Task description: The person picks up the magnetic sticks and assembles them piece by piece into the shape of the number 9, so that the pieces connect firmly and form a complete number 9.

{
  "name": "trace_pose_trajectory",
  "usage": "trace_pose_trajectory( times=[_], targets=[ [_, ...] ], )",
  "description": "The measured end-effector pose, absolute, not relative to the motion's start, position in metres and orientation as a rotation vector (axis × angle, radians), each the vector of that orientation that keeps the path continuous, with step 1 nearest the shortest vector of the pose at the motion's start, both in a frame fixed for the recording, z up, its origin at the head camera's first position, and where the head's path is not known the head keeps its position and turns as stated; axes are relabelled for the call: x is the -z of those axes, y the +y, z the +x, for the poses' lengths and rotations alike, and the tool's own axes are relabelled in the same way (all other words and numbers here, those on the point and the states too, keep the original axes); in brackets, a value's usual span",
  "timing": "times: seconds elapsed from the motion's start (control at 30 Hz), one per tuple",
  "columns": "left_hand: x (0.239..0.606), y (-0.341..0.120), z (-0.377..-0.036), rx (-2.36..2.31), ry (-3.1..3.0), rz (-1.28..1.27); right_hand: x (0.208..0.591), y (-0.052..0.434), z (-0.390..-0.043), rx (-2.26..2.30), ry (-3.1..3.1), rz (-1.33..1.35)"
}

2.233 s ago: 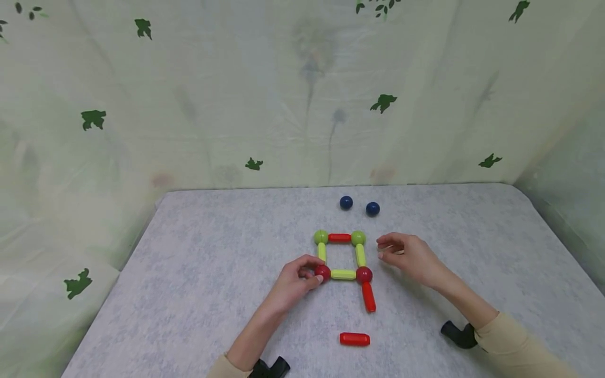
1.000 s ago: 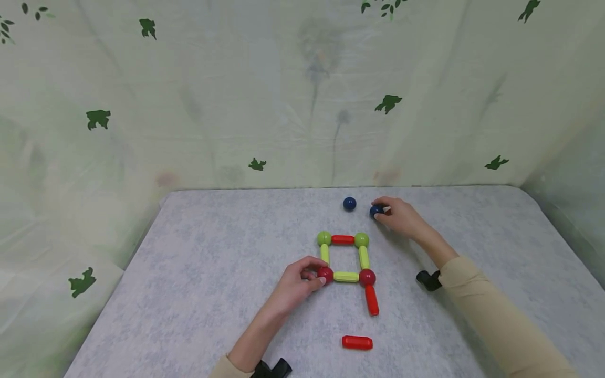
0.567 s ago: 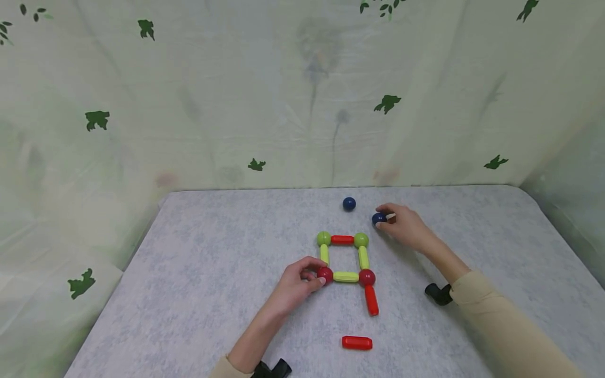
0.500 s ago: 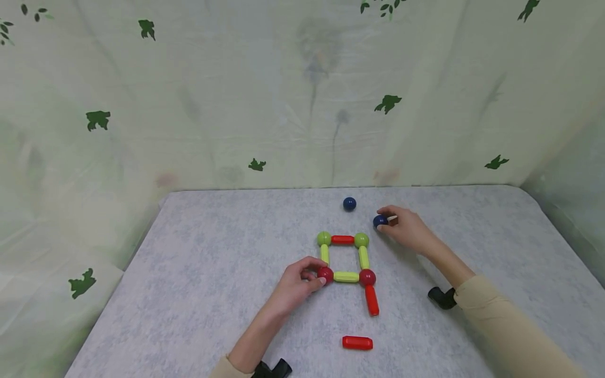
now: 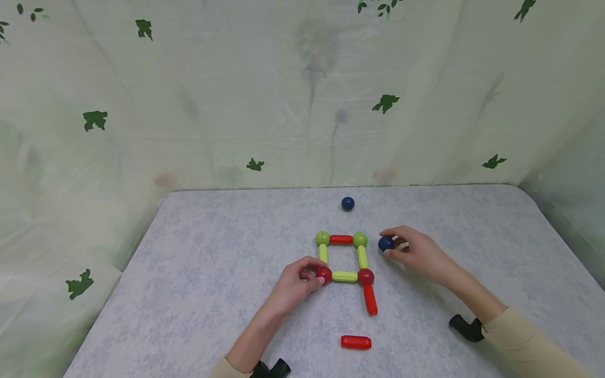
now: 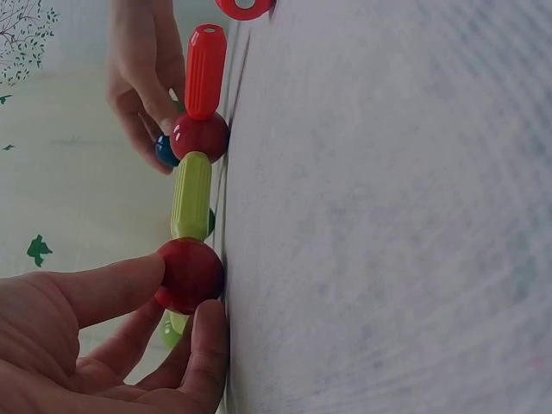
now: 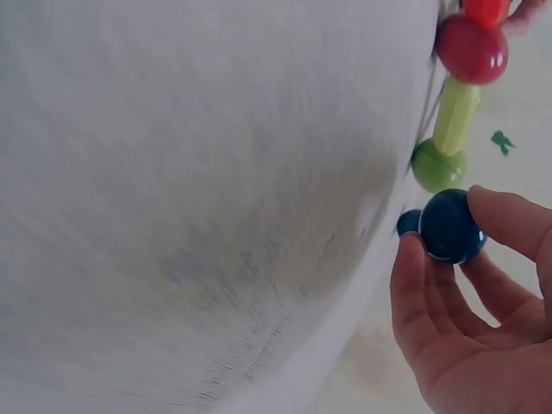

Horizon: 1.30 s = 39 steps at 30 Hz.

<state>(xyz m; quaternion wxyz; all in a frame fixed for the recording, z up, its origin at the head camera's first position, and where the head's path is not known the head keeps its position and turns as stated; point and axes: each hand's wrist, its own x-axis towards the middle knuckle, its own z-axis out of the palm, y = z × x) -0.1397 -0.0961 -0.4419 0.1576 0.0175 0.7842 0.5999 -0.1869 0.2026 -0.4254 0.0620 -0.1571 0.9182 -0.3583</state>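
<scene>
My left hand (image 5: 298, 281) pinches a red ball (image 6: 191, 276) at the near left corner of a square made of balls and sticks. Yellow-green sticks (image 5: 344, 276) form three sides of it, and a red stick (image 5: 341, 240) forms the far side. Green balls (image 5: 323, 238) sit at the far corners. From the near right red ball (image 5: 366, 276), another red stick (image 5: 371, 300) points toward me. My right hand (image 5: 418, 254) holds a dark blue ball (image 7: 452, 226) between thumb and fingers, to the right of the square and apart from it.
A second blue ball (image 5: 347, 203) lies near the table's far edge. One loose red stick (image 5: 356, 342) lies in front of the square on the grey table (image 5: 212, 273). A pale curtain (image 5: 212, 94) hangs behind. Black wrist devices (image 5: 467, 328) are on both arms.
My right hand has reached to the farther right blue ball, taken hold of it and brought it back toward me, beside the square. My left hand stays on the red ball.
</scene>
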Motion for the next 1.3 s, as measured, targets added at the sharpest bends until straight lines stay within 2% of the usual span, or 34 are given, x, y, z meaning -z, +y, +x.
trace_pose_trajectory(
  times=[0.7,1.3],
  targets=[
    [0.44,-0.095,-0.139,-1.715,2.245,0.039,0.42,0.193,-0.112,1.17,2.545,-0.296],
    [0.438,-0.096,-0.138,-1.713,2.254,0.052,0.431,0.18,-0.078,1.118,2.434,-0.279]
  ],
)
